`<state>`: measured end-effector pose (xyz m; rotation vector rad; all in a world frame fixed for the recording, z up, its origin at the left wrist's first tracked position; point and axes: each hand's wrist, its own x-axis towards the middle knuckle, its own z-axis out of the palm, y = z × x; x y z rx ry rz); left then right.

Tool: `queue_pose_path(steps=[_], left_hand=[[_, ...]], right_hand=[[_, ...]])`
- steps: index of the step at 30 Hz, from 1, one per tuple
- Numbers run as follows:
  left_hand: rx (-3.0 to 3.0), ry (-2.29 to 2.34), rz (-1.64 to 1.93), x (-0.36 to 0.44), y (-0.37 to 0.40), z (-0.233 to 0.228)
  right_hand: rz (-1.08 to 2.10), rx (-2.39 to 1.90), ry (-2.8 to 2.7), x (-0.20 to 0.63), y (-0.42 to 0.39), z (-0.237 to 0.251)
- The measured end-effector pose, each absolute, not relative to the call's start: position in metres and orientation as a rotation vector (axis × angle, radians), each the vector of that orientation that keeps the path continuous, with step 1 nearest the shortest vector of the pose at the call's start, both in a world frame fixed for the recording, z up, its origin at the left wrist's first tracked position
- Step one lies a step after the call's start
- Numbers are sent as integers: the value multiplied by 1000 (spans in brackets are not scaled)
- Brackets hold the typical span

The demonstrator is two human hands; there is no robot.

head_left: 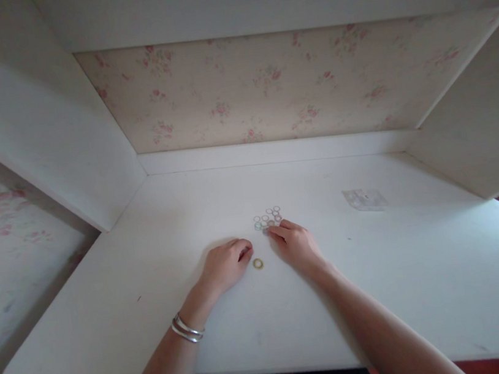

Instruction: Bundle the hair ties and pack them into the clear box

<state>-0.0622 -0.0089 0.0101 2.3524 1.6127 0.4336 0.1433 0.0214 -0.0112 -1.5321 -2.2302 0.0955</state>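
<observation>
A cluster of small thin rings, pale and in several muted colours, lies on the white desk in front of my hands. My right hand reaches to the near side of the cluster, its fingertips pinched together at a small greyish ring. My left hand rests on the desk to the left, with fingers curled and their tips together; what they hold, if anything, is hidden. Just right of and below the left fingertips lies a yellow ring, apart from the others. Two silver bangles circle my left wrist.
A clear plastic bag lies flat on the desk to the right of the rings. White side panels and a floral-papered back wall enclose the far part. A tiny reddish sliver lies at left.
</observation>
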Motion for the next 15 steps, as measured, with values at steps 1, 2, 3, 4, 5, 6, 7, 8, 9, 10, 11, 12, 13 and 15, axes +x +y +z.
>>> queue_pose_path(steps=[1, 2, 3, 4, 5, 6, 7, 8, 9, 10, 11, 12, 13, 15], left_hand=[[2356, 1611, 434, -62, -9, 10], [2358, 1611, 437, -63, -9, 9], [2360, 1611, 439, -63, -9, 9], [2361, 1611, 439, -63, -9, 9], [2361, 1612, 438, -63, -9, 9], [2361, 1613, 436, -63, -9, 9], [2360, 1615, 434, -63, -10, 10], [2360, 1616, 432, -63, -10, 10], [2360, 1616, 433, -63, -10, 10], [2360, 1616, 436, -63, -10, 11], [2363, 1612, 438, -63, -10, 11], [2367, 1606, 439, -63, -10, 11], [2371, 1602, 440, -63, -10, 11], [2380, 1602, 438, -62, -9, 10]], right_hand=[[106, -1534, -2213, 144, 22, -12], [118, -1535, -2196, 144, 22, -12], [128, -1535, -2174, 145, 21, -12], [137, -1534, -2149, 146, 20, -11], [144, -1533, -2120, 147, 18, -11], [154, -1525, -2095, 148, 16, -10], [170, -1509, -2080, 149, 12, -9], [192, -1482, -2082, 150, 7, -9], [220, -1443, -2102, 152, 2, -8], [252, -1396, -2137, 153, -4, -7], [282, -1347, -2177, 154, -10, -7], [309, -1305, -2216, 155, -16, -7], [327, -1275, -2249, 155, -21, -6], [341, -1240, -2309, 155, -29, -6]])
